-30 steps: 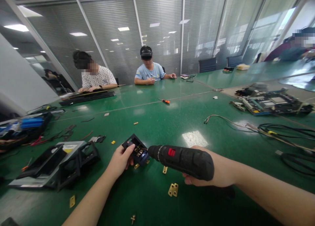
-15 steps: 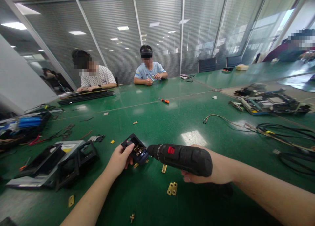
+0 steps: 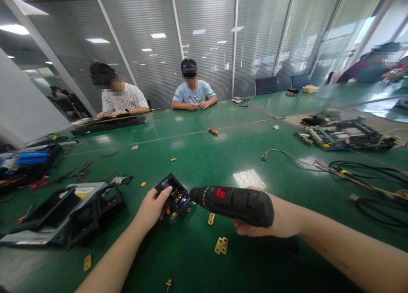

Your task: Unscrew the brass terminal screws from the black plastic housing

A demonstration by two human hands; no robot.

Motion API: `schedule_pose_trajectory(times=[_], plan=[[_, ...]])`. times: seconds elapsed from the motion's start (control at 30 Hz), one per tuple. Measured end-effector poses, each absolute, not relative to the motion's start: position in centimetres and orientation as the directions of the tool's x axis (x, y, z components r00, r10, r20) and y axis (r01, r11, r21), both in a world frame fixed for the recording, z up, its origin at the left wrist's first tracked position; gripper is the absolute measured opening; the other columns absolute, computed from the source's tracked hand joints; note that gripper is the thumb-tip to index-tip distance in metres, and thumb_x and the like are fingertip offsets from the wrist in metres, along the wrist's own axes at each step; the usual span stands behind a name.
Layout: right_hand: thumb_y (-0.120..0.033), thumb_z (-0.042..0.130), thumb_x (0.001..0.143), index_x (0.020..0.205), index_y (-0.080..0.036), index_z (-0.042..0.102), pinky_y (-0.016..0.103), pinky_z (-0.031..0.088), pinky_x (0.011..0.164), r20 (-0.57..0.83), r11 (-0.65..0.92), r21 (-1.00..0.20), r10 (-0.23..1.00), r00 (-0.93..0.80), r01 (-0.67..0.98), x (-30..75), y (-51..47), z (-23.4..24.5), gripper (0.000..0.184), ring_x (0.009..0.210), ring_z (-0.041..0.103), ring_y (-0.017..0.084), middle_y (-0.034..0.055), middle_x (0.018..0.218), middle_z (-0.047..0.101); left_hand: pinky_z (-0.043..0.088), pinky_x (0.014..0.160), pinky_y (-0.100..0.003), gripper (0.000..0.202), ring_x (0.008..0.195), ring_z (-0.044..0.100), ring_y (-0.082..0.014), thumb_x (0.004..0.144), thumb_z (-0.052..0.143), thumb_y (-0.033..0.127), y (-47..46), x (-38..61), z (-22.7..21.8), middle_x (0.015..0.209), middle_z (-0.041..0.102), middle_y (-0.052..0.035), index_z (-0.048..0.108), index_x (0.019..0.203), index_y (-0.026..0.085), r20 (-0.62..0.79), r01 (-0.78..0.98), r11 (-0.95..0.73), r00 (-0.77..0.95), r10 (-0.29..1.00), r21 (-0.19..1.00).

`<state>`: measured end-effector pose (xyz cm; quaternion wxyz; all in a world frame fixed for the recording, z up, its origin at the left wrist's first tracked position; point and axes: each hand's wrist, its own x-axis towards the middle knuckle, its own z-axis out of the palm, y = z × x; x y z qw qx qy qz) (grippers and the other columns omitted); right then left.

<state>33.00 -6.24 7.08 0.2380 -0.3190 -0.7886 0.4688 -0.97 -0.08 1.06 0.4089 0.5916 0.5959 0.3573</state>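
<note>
My left hand [image 3: 157,203] grips a small dark open-topped housing [image 3: 183,206] with brass-coloured metal parts inside, its thumb over the near rim. Wrapped round the handle of a black cordless drill [image 3: 236,204] with a red switch, my right hand [image 3: 255,225] keeps the tool level, its chuck pointing left at the housing. Whether the bit touches the metal parts is hidden. Brass plates [image 3: 221,245] lie below the drill, and another brass plate [image 3: 211,219] rests just under its body. A small brass fitting [image 3: 168,284] sits near the bottom edge.
Black and grey frames [image 3: 92,212] lie left of my forearm. An orange screwdriver [image 3: 212,132] rests mid-table. Circuit boards [image 3: 350,133] and black cables [image 3: 360,174] are on the right. Two people sit across the green table [image 3: 191,146]; another person [image 3: 372,67] is far right.
The view has shifted slightly, moving the table things a little left. Both hands keep their hold on the housing and drill. The co-worker in blue has brought their hands closer together.
</note>
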Motion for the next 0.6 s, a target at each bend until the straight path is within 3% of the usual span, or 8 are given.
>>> schedule_pose_trajectory(times=[0.13,0.4,0.6], plan=[[-0.029,0.075,0.075,0.071,-0.016,0.061,0.025,0.05,0.059,0.085,0.352,-0.897,0.732,-0.676,0.268,33.0,-6.4,7.0,0.02,0.059,0.058,0.013,0.0024,0.068,0.066,0.032,0.034,-0.02,0.052,0.033,0.046,-0.0119,0.084,0.059,0.067,-0.2,-0.6,1.4,0.048,0.06,0.0017,0.057,0.097,0.017,-0.074,0.422,0.057,0.023,0.997,0.905],[-0.034,0.077,0.076,0.074,-0.015,0.064,0.028,0.053,0.063,0.06,0.319,-0.914,0.719,-0.693,0.251,33.0,-6.1,7.0,0.023,0.062,0.06,0.015,0.005,0.072,0.068,0.033,0.035,-0.022,0.052,0.035,0.047,-0.0134,0.082,0.059,0.067,-0.3,-0.6,1.6,0.047,0.06,0.0021,0.058,0.098,0.018,-0.08,0.429,0.069,0.008,0.997,0.901],[-0.031,0.08,0.076,0.091,-0.014,0.07,0.029,0.056,0.07,0.061,0.297,-0.931,0.698,-0.713,0.211,33.2,-5.5,6.8,0.025,0.072,0.065,0.016,0.005,0.08,0.07,0.035,0.036,-0.024,0.05,0.034,0.048,-0.015,0.084,0.059,0.068,0.3,-1.2,0.8,0.047,0.062,0.0007,0.059,0.097,0.02,-0.07,0.456,0.071,-0.019,0.997,0.887]])
